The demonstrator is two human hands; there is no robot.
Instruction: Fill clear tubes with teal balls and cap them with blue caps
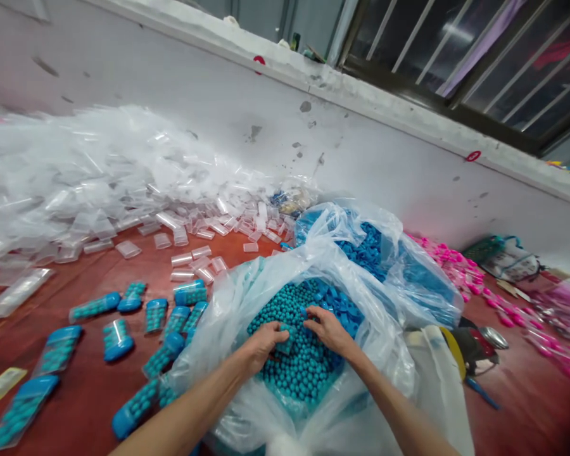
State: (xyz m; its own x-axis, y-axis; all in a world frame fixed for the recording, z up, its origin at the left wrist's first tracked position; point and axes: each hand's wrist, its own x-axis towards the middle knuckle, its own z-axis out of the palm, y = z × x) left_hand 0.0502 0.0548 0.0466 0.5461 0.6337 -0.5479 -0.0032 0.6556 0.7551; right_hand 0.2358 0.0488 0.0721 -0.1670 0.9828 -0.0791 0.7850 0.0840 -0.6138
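A clear plastic bag [237,278] stands open in front of me, holding small round teal beads [304,373] and, toward its far right, a heap of blue plastic caps [339,304]. Over the beads, my left hand [265,345] is closed round a small clear container [285,342] that looks filled with teal beads. Just to the right, my right hand [330,329] pinches a small blue piece that looks like a cap [308,312]. The two hands are close together but apart.
Several capped containers of beads [116,340] lie on the red table [90,269] at left. Empty clear containers [128,249] are piled behind them. A second bag of blue pieces [418,278] stands behind mine. Pink pieces [456,266] lie at right, against the wall [275,126].
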